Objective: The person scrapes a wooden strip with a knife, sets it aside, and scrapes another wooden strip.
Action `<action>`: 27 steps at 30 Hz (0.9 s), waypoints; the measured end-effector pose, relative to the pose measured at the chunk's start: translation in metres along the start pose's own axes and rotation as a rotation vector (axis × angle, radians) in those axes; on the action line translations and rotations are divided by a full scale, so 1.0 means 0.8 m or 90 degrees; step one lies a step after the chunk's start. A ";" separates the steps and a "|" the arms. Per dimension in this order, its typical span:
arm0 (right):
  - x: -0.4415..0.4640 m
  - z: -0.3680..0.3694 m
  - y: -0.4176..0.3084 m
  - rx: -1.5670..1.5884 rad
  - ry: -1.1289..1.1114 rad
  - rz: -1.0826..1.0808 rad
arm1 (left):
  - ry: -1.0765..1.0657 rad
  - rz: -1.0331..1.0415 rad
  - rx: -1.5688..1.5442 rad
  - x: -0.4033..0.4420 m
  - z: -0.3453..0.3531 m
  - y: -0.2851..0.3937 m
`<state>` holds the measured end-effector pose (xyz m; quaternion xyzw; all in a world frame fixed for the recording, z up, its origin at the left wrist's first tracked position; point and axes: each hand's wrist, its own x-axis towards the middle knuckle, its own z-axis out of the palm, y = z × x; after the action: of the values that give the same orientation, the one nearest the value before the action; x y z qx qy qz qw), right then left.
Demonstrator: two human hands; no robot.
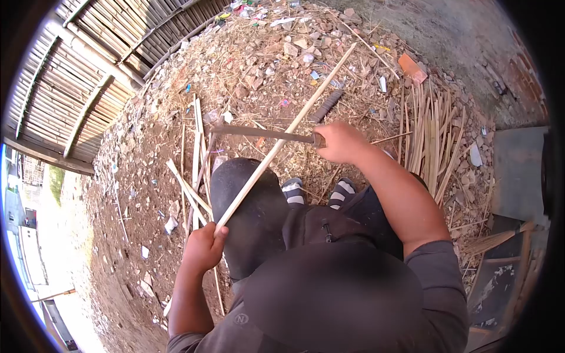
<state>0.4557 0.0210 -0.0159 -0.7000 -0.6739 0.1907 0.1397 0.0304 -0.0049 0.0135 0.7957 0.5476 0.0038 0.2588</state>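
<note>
My left hand [204, 246] is closed around the lower end of a long pale bamboo strip [306, 107]. The strip slants up and away to the right, passing over my dark-clothed knee [246, 203]. My right hand [341, 143] grips the handle of a long-bladed knife [253, 133], perhaps a machete. Its narrow brown blade points left and crosses the strip near the strip's middle. Whether blade and strip touch, I cannot tell. Beyond my right hand, a dark ridged bar-shaped piece [327, 106] lies on the ground.
Split bamboo strips [432, 132] lie in a pile at the right, and several more strips [196, 153] rest left of my knee. Rubble and litter cover the ground around an orange brick [412, 68]. A bamboo fence [65, 88] stands at upper left, a wall [447, 35] at upper right.
</note>
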 end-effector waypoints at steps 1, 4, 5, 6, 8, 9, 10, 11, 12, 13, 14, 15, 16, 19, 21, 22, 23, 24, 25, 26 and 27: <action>-0.005 -0.006 -0.018 -0.039 -0.050 -0.040 | -0.006 0.004 -0.006 0.002 0.000 -0.002; 0.013 0.006 0.027 0.109 -0.017 -0.009 | -0.021 -0.006 -0.050 -0.003 0.004 -0.007; 0.015 -0.001 0.037 0.192 0.006 0.087 | -0.014 -0.004 -0.069 0.003 0.004 -0.006; 0.016 -0.004 0.044 0.179 0.043 0.091 | -0.012 -0.001 -0.067 0.005 0.003 -0.006; 0.017 0.000 0.056 0.161 0.115 0.103 | -0.016 0.003 -0.057 0.003 0.001 -0.010; 0.015 -0.011 0.039 0.109 0.017 0.097 | -0.013 0.006 -0.061 0.004 0.000 -0.010; 0.009 -0.017 0.019 0.068 -0.009 0.053 | -0.012 0.008 -0.066 0.004 0.002 -0.009; 0.000 -0.019 -0.002 0.028 -0.035 0.010 | -0.012 0.010 -0.071 0.004 0.002 -0.008; -0.005 -0.021 -0.009 -0.014 -0.060 -0.033 | -0.008 0.015 -0.065 0.006 0.003 -0.008; 0.000 -0.017 0.002 -0.005 -0.042 -0.056 | -0.005 0.017 -0.060 0.005 0.004 -0.010; 0.004 -0.015 0.014 0.041 -0.019 -0.007 | -0.004 0.020 -0.055 0.002 0.006 -0.010; 0.008 -0.018 0.027 0.086 0.009 0.042 | 0.002 0.015 -0.052 0.000 0.005 -0.010; 0.013 -0.021 0.042 0.129 0.040 0.089 | 0.011 0.011 -0.049 -0.002 0.005 -0.009; 0.008 -0.027 0.074 0.182 0.137 0.141 | 0.037 0.020 -0.020 -0.009 0.006 -0.012; 0.005 -0.032 0.079 0.273 0.134 0.147 | 0.072 0.043 0.000 -0.016 0.012 -0.013; 0.004 -0.036 0.077 0.347 0.106 0.147 | 0.092 0.056 0.004 -0.017 0.015 -0.011; 0.000 -0.043 0.076 0.463 0.070 0.119 | 0.112 0.064 0.005 -0.021 0.018 -0.008; -0.006 -0.051 0.066 0.578 0.030 0.089 | 0.133 0.069 0.006 -0.028 0.021 -0.007; -0.008 -0.053 0.062 0.603 0.037 0.079 | 0.146 0.076 -0.007 -0.029 0.026 -0.015; -0.011 -0.055 0.060 0.629 0.044 0.068 | 0.157 0.072 0.007 -0.031 0.029 -0.017; -0.014 -0.056 0.060 0.656 0.054 0.058 | 0.169 0.070 0.022 -0.033 0.031 -0.016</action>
<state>0.5184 0.0102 0.0027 -0.5760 -0.4552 0.4752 0.4851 0.0159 -0.0347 -0.0063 0.8213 0.5326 0.1136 0.1700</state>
